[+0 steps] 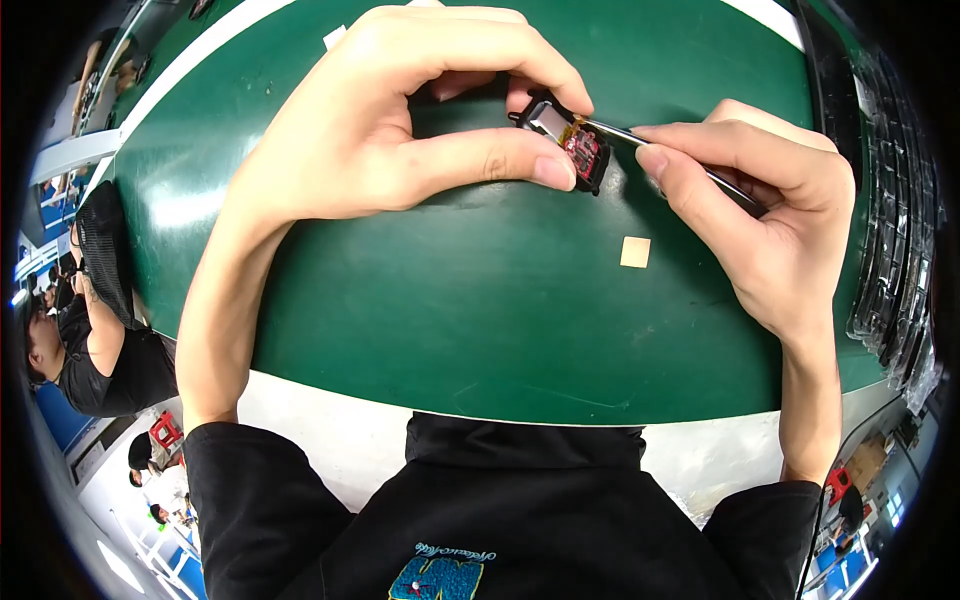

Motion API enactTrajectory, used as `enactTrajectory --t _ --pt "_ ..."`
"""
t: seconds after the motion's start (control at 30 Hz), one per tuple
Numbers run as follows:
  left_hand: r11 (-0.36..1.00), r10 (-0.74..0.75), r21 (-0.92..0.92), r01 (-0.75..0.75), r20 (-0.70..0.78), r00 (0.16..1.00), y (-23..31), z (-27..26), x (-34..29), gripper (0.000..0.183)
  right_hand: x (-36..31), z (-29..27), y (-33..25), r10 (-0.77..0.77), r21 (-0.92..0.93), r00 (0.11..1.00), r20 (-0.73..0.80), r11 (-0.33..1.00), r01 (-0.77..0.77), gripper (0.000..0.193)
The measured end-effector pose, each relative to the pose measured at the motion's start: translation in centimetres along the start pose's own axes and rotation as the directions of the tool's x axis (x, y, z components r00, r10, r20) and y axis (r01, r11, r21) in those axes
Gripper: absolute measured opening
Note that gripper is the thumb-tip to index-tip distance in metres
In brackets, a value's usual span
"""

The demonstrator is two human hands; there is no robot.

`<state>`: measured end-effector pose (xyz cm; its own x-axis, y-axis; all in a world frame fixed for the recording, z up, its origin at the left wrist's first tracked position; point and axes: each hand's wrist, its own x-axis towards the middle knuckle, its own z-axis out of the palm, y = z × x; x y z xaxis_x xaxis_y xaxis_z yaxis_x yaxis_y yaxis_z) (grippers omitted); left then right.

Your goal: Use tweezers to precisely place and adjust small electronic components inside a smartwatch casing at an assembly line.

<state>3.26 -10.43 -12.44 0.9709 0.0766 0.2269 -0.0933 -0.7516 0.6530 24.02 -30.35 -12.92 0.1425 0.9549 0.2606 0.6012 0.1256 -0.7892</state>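
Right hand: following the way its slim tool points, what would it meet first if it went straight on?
The small black-framed device in the left hand, probably; the tool's tip seems at its edge, though depth is unclear.

Lettering on black shirt (590,525) of person at work — one short line of thin, light-blue, slanting script (456,552) across chest, upside down in view. Just below it in picture, blue patch (450,579), letter-like in shape, textured like embroidery, edged in yellow, small white-and-red detail on it; patch cut off by lower picture edge. Red circuit board (582,153) — fine pale marks on face, too small to make out as letters or numbers.
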Motion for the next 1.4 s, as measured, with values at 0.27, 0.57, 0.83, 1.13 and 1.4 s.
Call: enactTrajectory --t 0.27,0.57,0.83,1.13,1.4 --pt "1.000 -0.004 0.003 0.004 0.014 1.000 -0.09 0.07 0.10 0.042 0.05 0.20 0.25 -0.036 -0.008 0.999 -0.007 0.999 0.036 0.015" --pt "1.000 0.028 -0.009 -0.028 0.016 0.999 -0.12 0.11 0.13 0.041 -0.11 0.17 0.40 -0.058 -0.016 0.998 -0.017 0.998 0.057 0.015" --pt "1.000 -0.011 -0.001 0.011 0.019 1.000 -0.03 0.07 0.08 0.042 -0.04 0.35 0.39 -0.047 0.013 0.999 -0.012 0.999 0.047 0.015" --pt "1.000 -0.011 0.020 0.010 0.029 1.000 0.04 -0.07 0.01 0.042 -0.09 0.31 0.27 -0.067 -0.030 0.997 -0.038 0.997 0.066 0.013" --pt "0.994 -0.112 0.003 0.112 0.028 0.993 0.37 -0.10 -0.15 0.044 0.00 0.21 0.45 -0.071 -0.015 0.997 -0.013 0.997 0.071 0.014"
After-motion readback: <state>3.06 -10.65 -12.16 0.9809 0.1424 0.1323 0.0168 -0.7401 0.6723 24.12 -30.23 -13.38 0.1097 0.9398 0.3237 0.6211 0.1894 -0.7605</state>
